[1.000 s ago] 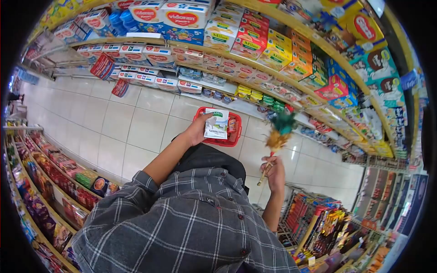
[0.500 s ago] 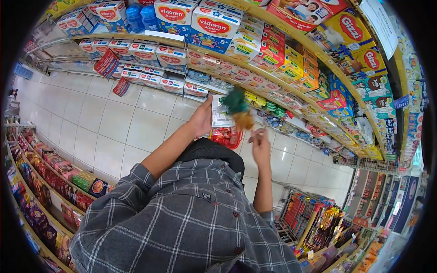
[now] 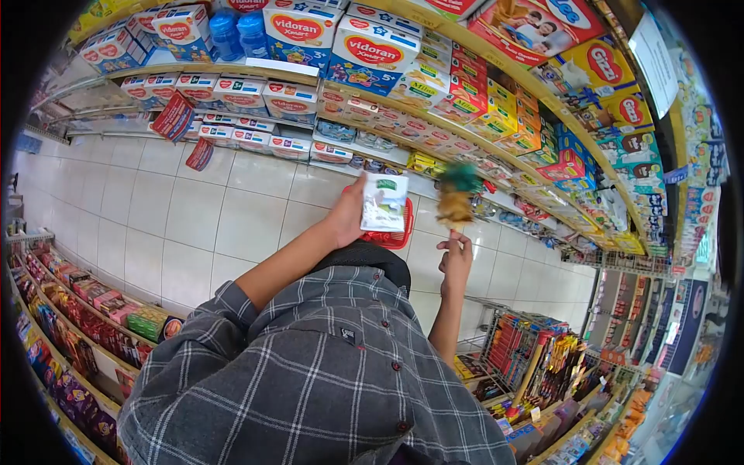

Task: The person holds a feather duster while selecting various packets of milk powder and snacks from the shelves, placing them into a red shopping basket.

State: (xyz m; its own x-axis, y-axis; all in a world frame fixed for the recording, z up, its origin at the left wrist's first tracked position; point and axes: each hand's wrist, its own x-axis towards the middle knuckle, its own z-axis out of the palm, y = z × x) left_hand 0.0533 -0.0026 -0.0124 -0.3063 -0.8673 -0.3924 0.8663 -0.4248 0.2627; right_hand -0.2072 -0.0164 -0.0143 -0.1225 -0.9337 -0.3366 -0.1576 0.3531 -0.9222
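My left hand grips the left side of a white packet with green print, thumb along its upper edge. The small lettering is blurred. To the right, my right hand is closed on the handle of a duster. Its green and golden-brown head is smeared by motion and points up toward the shelves, apart from the packet. Below the packet stands a red basket with red packs in it, partly hidden by the packet and my left hand.
Ahead, a shelf carries milk boxes, cereal boxes and several small packs below. Promotional tags stick out at the left. A snack shelf lies left behind me, and a wire rack with bars is at the right. White tiles cover the floor.
The duster has swung right, away from the packet, and my right hand has shifted slightly right. The packet shows more of its face, no longer overlapped by the duster.
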